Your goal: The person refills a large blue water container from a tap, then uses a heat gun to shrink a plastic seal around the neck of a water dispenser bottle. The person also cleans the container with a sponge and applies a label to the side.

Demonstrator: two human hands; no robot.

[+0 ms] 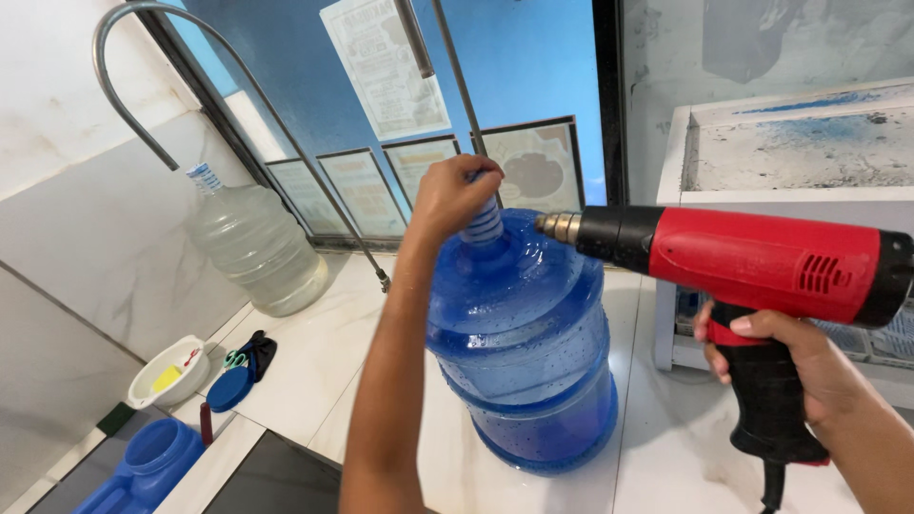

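Note:
A large blue water jug (519, 352) stands upright on the white tiled counter (314, 362). My left hand (452, 195) is closed over its cap, where a blue-and-white striped seal (484, 226) shows below the fingers. In my right hand (790, 366) is the black handle of a red heat gun (752, 259). The gun's metal nozzle (557, 227) points left at the jug's neck, a short way from the seal.
A clear sealed water jug (255, 246) stands at the back left under a curved metal pipe (190, 57). A white bowl (167, 371), a blue lid (228, 388) and scissors lie near the counter's left edge. A white machine (790, 143) stands at right.

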